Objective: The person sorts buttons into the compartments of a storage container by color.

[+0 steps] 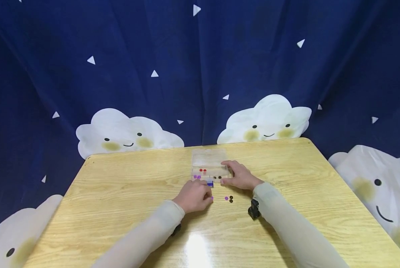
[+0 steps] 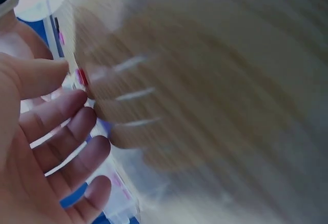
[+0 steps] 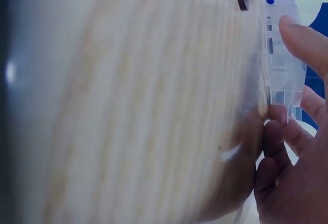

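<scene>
A clear plastic compartment box [image 1: 210, 171] lies at the far side of the table with its lid [image 1: 209, 157] folded back. It holds red discs [image 1: 202, 170], purple discs [image 1: 197, 177] and black discs [image 1: 217, 177]. My right hand [image 1: 241, 176] grips the box's right end, thumb at the near corner and fingers at the back; the right wrist view shows the box wall [image 3: 284, 75] between them. Just in front of the box, my left hand [image 1: 194, 195] reaches down with thumb and index finger apart. Close beyond those fingertips lies a small red-pink disc [image 2: 82, 77].
Loose on the wood table [image 1: 126, 186] are a purple disc [image 1: 226, 198] and two black discs [image 1: 231, 199], right of the left hand. A small blue piece [image 1: 210, 184] sits at the box's front edge. A dark blue curtain [image 1: 200, 74] hangs behind the table.
</scene>
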Action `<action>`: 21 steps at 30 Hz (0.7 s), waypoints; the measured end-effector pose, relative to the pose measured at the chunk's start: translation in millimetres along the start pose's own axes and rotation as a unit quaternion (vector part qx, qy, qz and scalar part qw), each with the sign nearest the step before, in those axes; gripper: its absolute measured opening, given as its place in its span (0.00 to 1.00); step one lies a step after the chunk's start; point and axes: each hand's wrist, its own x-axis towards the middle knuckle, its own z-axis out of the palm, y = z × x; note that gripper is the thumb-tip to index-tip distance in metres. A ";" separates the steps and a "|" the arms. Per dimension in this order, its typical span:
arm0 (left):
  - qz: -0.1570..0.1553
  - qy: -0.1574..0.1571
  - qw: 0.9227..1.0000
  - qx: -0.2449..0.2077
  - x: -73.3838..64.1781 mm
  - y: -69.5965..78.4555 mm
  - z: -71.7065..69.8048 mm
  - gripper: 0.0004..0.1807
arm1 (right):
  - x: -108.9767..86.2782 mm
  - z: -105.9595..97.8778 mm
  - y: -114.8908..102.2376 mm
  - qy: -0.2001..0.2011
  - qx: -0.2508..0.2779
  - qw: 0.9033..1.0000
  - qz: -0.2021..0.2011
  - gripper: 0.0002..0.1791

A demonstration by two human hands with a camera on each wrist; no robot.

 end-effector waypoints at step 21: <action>0.003 -0.012 1.000 0.006 11.6 9.1 2.3 0.03 | 0.1 1.9 3.6 0.006 0.001 1.000 0.000 0.40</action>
